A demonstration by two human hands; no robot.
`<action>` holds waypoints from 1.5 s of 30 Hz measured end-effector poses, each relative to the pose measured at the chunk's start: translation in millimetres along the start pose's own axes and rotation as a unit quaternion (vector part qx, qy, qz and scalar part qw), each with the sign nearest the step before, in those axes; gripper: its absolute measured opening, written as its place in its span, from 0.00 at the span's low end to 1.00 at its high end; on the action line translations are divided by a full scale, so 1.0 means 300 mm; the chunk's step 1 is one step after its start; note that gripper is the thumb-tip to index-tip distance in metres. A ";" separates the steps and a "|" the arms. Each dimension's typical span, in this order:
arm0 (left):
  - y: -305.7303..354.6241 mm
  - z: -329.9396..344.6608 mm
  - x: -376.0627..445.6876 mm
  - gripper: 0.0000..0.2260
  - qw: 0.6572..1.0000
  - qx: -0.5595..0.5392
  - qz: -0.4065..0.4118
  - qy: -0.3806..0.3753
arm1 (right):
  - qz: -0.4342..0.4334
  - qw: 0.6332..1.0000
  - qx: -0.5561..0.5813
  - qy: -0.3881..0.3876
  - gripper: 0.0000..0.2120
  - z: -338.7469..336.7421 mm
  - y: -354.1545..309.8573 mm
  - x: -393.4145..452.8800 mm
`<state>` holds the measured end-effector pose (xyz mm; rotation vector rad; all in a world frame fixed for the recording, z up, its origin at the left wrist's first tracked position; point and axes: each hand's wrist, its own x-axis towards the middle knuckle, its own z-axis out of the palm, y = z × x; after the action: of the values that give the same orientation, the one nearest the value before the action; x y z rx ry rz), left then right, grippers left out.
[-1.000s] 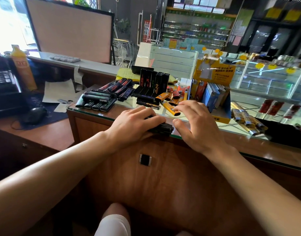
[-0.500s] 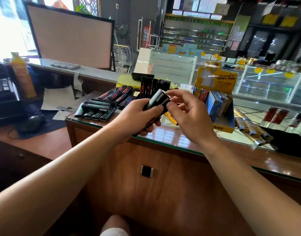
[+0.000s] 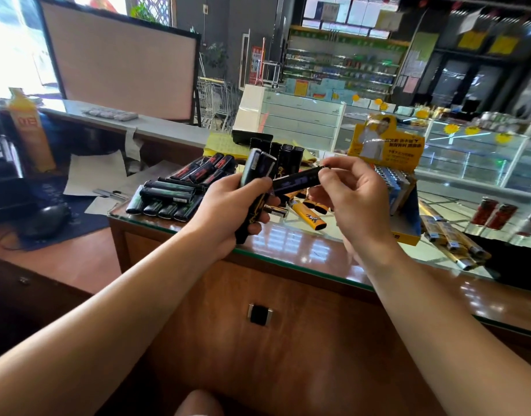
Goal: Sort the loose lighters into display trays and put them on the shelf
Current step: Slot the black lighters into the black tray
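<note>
The left hand (image 3: 228, 211) was closed around a small bundle of black lighters (image 3: 256, 178), held upright above the near edge of the glass counter (image 3: 303, 247). The fingers were curled together across the front of the bundle and the thumb pressed its side, so the lighter tops stood clear above the fist while the bottoms stuck out below the palm.

The right hand (image 3: 357, 205) pinched a single dark lighter (image 3: 294, 182) — thumb and forefinger gripping its right end, the other fingers loosely curled beneath. That lighter lay nearly level, its free left end reaching to the bundle in the left hand; whether the two touched could not be told.

Behind the hands, loose lighters lay on the glass: a row of black ones with green print (image 3: 165, 202) at the left, black ones with red print (image 3: 204, 169) farther back, and orange ones (image 3: 309, 219) just beyond the knuckles. A yellow display tray (image 3: 405, 235) sat to the right — blue lighters standing in it.
</note>
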<state>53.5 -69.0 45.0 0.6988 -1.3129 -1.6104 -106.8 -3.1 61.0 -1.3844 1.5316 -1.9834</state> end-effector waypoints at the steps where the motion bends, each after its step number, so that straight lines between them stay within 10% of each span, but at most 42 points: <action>1: -0.003 0.002 0.004 0.03 1.000 0.012 0.008 0.001 | -0.005 1.000 -0.001 0.000 0.04 0.002 -0.001 0.000; 19: -0.012 0.004 0.059 0.06 0.998 -0.024 0.031 0.053 | -0.020 0.994 0.052 0.091 0.11 0.058 0.006 0.064; 45: 0.017 0.035 0.345 0.05 0.995 -0.089 -0.037 0.037 | -0.151 0.896 -0.418 -0.015 0.10 0.136 0.251 0.377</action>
<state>2.4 -157.4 64.9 0.6973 -1.0862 -1.7191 -154.8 -136.3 53.1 -2.0433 2.4310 -1.4404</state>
